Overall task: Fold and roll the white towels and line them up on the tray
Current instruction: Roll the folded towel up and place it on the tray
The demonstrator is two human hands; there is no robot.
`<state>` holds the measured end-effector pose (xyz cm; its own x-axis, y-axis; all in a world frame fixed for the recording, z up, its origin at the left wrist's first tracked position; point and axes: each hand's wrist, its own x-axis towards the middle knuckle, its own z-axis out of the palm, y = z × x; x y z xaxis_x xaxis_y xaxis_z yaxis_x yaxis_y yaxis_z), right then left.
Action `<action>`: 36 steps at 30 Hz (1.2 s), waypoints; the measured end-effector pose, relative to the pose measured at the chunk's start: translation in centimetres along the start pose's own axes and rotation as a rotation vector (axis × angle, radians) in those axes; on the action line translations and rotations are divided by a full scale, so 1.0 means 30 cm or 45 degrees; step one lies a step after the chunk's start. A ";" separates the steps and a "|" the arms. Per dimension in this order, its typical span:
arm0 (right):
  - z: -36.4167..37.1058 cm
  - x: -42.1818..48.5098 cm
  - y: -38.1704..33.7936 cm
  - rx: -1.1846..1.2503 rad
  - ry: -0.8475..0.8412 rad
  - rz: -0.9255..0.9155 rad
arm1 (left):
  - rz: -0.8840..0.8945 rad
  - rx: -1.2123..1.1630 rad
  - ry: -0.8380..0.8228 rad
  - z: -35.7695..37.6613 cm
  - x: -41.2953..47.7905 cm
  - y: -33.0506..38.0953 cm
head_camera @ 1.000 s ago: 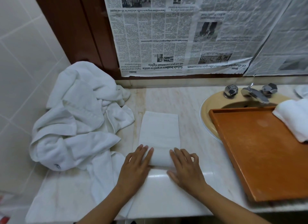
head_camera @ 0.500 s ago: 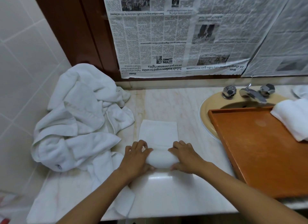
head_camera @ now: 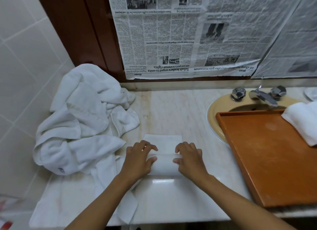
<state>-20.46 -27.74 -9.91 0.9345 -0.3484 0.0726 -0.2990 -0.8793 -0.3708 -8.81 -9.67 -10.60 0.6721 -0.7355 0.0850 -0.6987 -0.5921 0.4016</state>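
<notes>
Both hands: L hand (head_camera: 137, 158), R hand (head_camera: 190, 158) curl round towel roll (head_camera: 163, 163)
Newspaper (head_camera: 171, 32): upside-down, "Sabah leaders urged to unite"

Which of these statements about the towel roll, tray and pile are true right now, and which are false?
1. The left hand and right hand both hold the half-rolled white towel. True.
2. The orange rectangular tray holds nothing. False: another white towel lies on the tray at its far right.
3. A crumpled white towel pile lies left of the roll. True.
4. Rolling is finished. False: a flat stretch lies beyond the roll.
</notes>
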 end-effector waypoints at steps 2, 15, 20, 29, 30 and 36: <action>0.037 -0.036 0.008 -0.071 0.214 -0.164 | 0.196 0.072 0.223 0.026 -0.030 0.010; 0.114 -0.134 0.093 -0.359 0.049 -0.401 | 0.301 0.213 0.132 0.111 -0.174 -0.027; 0.084 0.007 0.091 -0.314 -0.013 -0.383 | 0.201 0.298 -0.015 0.094 -0.037 -0.039; -0.015 0.184 0.073 -0.171 -0.450 -0.232 | 0.296 0.465 -0.055 0.018 0.107 -0.065; -0.024 0.182 0.071 -0.069 -0.499 -0.195 | 0.287 0.416 -0.106 0.010 0.100 -0.058; -0.041 0.140 0.076 0.511 -0.769 0.105 | -0.099 -0.139 -0.587 -0.039 0.056 -0.045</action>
<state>-17.45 -31.62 -9.32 0.8901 -0.0662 -0.4510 -0.3876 -0.6305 -0.6725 -6.44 -9.72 -9.93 0.5253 -0.7744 -0.3526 -0.6044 -0.6313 0.4860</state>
